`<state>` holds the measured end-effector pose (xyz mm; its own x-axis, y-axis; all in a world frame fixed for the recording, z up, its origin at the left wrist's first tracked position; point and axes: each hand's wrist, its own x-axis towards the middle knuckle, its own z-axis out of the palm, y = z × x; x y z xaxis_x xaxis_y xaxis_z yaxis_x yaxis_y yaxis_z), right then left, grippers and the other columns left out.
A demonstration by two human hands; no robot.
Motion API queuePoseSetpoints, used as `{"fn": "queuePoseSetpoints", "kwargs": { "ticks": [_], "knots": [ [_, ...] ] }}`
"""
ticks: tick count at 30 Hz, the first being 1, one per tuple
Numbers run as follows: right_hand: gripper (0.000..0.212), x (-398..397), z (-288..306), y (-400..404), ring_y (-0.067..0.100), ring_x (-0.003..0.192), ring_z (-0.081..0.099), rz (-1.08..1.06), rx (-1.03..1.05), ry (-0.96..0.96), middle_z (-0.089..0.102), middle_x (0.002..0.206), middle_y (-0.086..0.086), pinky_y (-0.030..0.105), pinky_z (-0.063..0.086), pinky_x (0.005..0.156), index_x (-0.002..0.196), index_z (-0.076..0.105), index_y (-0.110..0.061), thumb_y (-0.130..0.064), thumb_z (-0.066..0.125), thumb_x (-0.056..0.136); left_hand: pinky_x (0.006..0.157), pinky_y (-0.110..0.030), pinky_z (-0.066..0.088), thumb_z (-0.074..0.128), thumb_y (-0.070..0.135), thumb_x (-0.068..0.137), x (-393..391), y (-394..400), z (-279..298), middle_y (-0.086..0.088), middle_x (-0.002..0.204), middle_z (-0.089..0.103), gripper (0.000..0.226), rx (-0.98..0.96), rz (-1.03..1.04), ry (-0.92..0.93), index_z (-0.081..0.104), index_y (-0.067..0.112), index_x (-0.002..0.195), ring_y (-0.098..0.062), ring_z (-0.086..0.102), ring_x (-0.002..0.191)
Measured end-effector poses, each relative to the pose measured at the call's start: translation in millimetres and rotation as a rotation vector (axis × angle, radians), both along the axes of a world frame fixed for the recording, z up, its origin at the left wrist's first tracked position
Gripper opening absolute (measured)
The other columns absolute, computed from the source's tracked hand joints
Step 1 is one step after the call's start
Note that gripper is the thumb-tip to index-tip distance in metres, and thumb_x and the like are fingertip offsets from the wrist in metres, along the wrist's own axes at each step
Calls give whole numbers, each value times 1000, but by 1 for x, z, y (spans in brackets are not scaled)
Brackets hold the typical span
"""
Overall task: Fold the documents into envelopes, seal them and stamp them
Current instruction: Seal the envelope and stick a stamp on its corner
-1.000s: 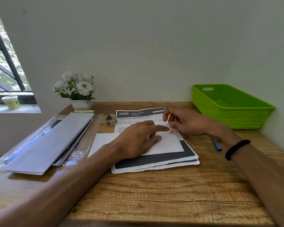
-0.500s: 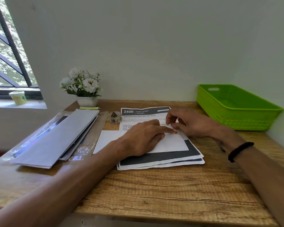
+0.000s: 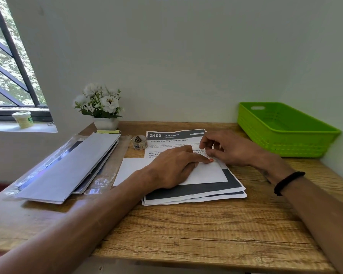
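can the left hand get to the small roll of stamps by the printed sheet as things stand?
Probably yes. The small roll of patterned stamps stands in the open on the wooden desk, just beyond the left hand, which lies flat on the white envelope. Nothing lies between them; the hand would have to lift off first.

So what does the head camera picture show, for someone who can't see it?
Two bare hands work on a plain white envelope lying on a stack of printed paper documents on a wooden desk: the left hand presses it flat, the right hand pinches at its top corner. A green plastic basket sits far right.
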<state>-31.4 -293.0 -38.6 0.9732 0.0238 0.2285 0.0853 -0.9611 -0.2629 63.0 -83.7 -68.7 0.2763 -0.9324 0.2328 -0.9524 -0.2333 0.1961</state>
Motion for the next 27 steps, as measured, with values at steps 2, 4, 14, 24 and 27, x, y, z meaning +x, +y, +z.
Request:
{"fn": "queuePoseSetpoints", "kwargs": {
  "ticks": [2,4,14,24,27],
  "knots": [
    [16,0,1,0,11,82,64,-9,16,12,68,92,-13,38,55,78,107,67,-29,-21,70,93,87,-38,49,40,28,111,0,-1,0,3,111,55,42,4,5,9,53,42,148,-15,54,98],
    [18,-1,2,0,10,82,65,-21,33,28,69,92,-12,38,56,79,108,69,-27,-21,73,91,86,-36,48,40,27,111,-1,-1,1,6,109,53,41,6,5,12,53,41,148,-13,52,97],
    [20,-3,4,-8,8,87,70,-90,234,65,76,87,-9,39,57,90,107,71,-33,-23,76,90,89,-37,48,42,27,110,0,1,-1,4,111,56,39,-29,2,38,57,40,144,-15,56,99],
    [22,-2,5,-6,8,86,70,-91,188,95,75,89,-7,39,58,90,111,72,-28,-21,76,91,82,-31,42,42,28,111,-1,0,1,7,108,53,38,-20,1,31,56,41,144,-11,52,95],
    [21,-2,3,-6,7,88,68,-91,159,73,74,91,-10,39,58,89,110,72,-29,-22,77,90,84,-35,47,41,27,111,-1,1,1,5,108,54,39,-17,0,20,56,44,144,-14,54,94]
  ]
}}
